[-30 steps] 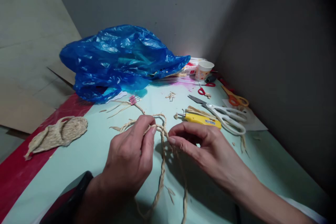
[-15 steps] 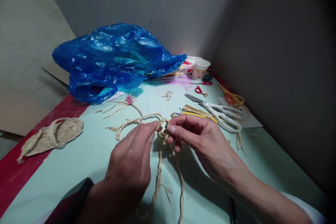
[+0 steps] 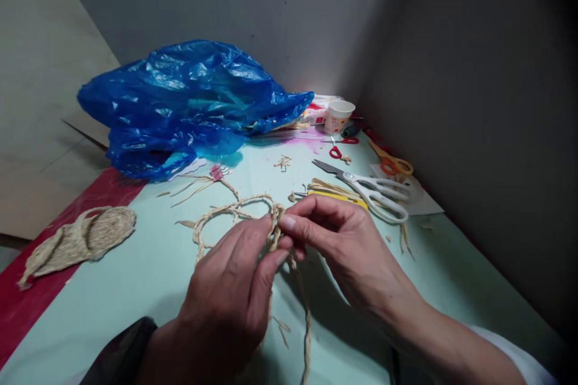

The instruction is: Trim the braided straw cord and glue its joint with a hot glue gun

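A pale braided straw cord (image 3: 277,225) is bunched into a small loop between my two hands, above the middle of the table. My left hand (image 3: 232,277) grips the loop from the left, its thumb pressed at the lower end. From the right, my right hand (image 3: 334,228) pinches the same loop between thumb and fingertips. One length of the cord hangs toward the front edge; another coils on the table behind my left hand. A pink binder clip (image 3: 217,172) holds the far end, where loose strands fan out. The fingers partly hide the loop.
A small woven straw slipper (image 3: 85,240) lies at the left. White-handled scissors (image 3: 370,189), orange scissors (image 3: 392,159) and red-handled scissors (image 3: 336,149) lie at the right, near a yellow-handled tool (image 3: 338,192). A blue plastic bag (image 3: 189,96) and a paper cup (image 3: 339,116) stand at the back.
My left thumb has moved rightward to the lower end of the loop. The loop is drawn tighter between my hands, which are closer together. The view has shifted slightly.
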### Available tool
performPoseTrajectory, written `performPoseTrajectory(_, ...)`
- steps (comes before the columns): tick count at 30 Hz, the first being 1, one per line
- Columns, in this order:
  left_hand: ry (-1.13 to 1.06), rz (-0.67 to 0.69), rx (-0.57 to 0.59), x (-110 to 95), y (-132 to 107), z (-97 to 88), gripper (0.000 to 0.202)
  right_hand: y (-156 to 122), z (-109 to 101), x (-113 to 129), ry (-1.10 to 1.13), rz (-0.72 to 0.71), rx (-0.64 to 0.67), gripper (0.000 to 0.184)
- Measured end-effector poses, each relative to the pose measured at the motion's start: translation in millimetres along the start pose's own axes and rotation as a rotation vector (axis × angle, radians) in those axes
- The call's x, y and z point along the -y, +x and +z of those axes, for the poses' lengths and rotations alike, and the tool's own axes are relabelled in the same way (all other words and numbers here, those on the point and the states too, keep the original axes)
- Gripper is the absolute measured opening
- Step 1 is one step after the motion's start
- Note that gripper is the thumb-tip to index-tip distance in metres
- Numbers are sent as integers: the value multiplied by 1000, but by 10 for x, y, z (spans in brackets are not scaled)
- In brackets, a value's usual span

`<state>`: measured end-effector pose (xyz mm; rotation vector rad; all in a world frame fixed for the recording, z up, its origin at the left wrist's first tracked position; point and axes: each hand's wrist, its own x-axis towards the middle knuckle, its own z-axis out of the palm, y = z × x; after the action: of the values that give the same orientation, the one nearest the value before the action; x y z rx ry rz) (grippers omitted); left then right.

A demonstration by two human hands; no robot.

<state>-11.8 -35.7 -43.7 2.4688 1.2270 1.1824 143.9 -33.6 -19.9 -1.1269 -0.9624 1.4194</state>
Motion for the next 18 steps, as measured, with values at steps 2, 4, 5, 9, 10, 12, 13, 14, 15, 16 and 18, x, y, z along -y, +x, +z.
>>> performPoseTrajectory(2, 6, -6, 1, -7, 9, -8, 24, -3, -4, -7, -36, -46, -7, 18)
performPoseTrajectory(4, 22, -19, 14, -14, 17, -18, 23, 0, 1, -9, -72, -79, -17, 18)
performPoseTrajectory(5, 30, -22, 19, -17, 20, -23, 23, 1, 6, -9, -87, -90, -23, 18)
performPoseTrajectory(9, 56, -46, 33, -20, 19, -43, 23, -7, 22, -22, -141, -142, -39, 20)
performPoseTrajectory(10, 51, -62, 37, -14, 18, -49, 23, -13, 16, -31, -172, -164, -38, 20)
performPoseTrajectory(12, 14, -94, 49, 3, 20, -64, 21, -22, -14, -56, -278, -222, -34, 19)
performPoseTrajectory(13, -16, -114, 58, 14, 25, -74, 20, -23, -38, -67, -352, -256, -33, 18)
performPoseTrajectory(14, -50, -142, 76, 24, 33, -86, 18, -20, -64, -75, -432, -293, -34, 18)
performPoseTrajectory(15, -91, -177, 100, 32, 43, -99, 17, -13, -92, -78, -510, -327, -40, 17)
performPoseTrajectory(16, -141, -221, 127, 38, 56, -113, 16, -2, -120, -75, -572, -356, -43, 16)
performPoseTrajectory(18, -277, -311, 178, 43, 85, -139, 15, 29, -165, -48, -610, -391, -9, 20)
